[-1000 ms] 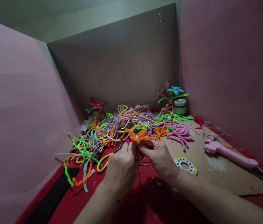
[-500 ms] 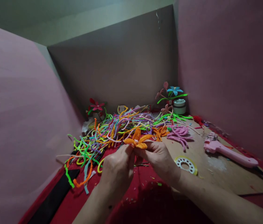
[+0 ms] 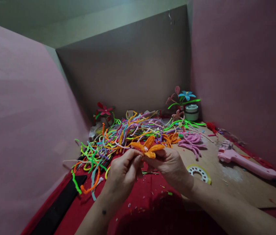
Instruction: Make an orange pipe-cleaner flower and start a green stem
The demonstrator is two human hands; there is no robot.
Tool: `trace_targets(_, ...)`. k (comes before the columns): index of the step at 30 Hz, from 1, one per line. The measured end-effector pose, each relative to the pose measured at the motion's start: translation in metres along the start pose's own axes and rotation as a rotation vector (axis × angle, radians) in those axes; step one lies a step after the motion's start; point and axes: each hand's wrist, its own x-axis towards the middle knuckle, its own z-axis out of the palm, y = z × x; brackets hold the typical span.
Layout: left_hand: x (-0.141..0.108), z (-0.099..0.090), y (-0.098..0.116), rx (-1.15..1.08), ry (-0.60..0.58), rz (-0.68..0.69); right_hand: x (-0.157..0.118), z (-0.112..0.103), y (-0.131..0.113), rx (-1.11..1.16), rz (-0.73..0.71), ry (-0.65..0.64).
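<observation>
Bloom turned upward, I hold an orange fuzzy flower with pointed petals and a pale beaded centre (image 3: 147,148) over the deep red cloth (image 3: 140,199) of my bench, its petals spread before a heap of multicoloured fuzzy craft stems (image 3: 133,127). A second ago the flower leans over with its petals bunched; now they fan out and the beads show plainly. My right hand (image 3: 173,166) grips the flower from below, fingers closed behind its petals. My left hand (image 3: 122,171) has rolled so that thumb and forefinger come into view, drawn together in a pinch just beside the flower's base; whether anything thin is caught between them I cannot tell. As I judge it, the turn leaves the right hand steadying the bloom and the left to handle the underside, while the petals look joined around the centre. Near my right hand lie a bundle of loose orange petals (image 3: 172,139), a bundle of pink fuzzy loops (image 3: 190,140) and a yellow-rimmed white tape reel ringed with holes (image 3: 206,171); farther right, a pink plastic corded tool (image 3: 248,163) rests on a brown board (image 3: 240,187). A small pale tag (image 3: 182,107) below the blue fuzzy flower (image 3: 187,95) at the back is too tiny to read, and I can make out no brand or lettering elsewhere.
</observation>
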Motion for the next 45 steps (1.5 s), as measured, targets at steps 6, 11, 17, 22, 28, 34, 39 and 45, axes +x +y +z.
trace_targets(6, -0.001, 0.003, 0.007, -0.153, 0.066, -0.032, -0.002, -0.001, -0.003, -0.02, -0.013, -0.001)
trace_targets(11, -0.001, 0.003, 0.004, -0.066, 0.087, 0.016, -0.002, -0.003, -0.005, -0.096, -0.03, -0.009)
trace_targets(17, 0.001, 0.007, 0.008, -0.122, 0.159, -0.002, -0.002, -0.001, -0.01, -0.185, -0.1, 0.007)
trace_targets(22, 0.003, 0.01, 0.012, -0.225, 0.157, -0.097, -0.001, -0.001, -0.012, -0.193, -0.092, -0.005)
trace_targets(28, -0.005, 0.001, 0.014, -0.195, 0.287, 0.094, 0.001, -0.002, -0.013, -0.281, -0.093, 0.051)
trace_targets(34, -0.004, 0.0, 0.023, 0.469, 0.287, 0.522, 0.0, -0.003, -0.013, -0.252, -0.067, 0.012)
trace_targets(39, 0.004, 0.008, 0.03, 0.754, 0.268, 0.594, 0.0, -0.004, -0.008, -0.379, -0.191, 0.068)
trace_targets(45, -0.001, 0.011, 0.036, 1.025, 0.222, 0.524, 0.002, -0.004, -0.006, -0.48, -0.272, 0.121)
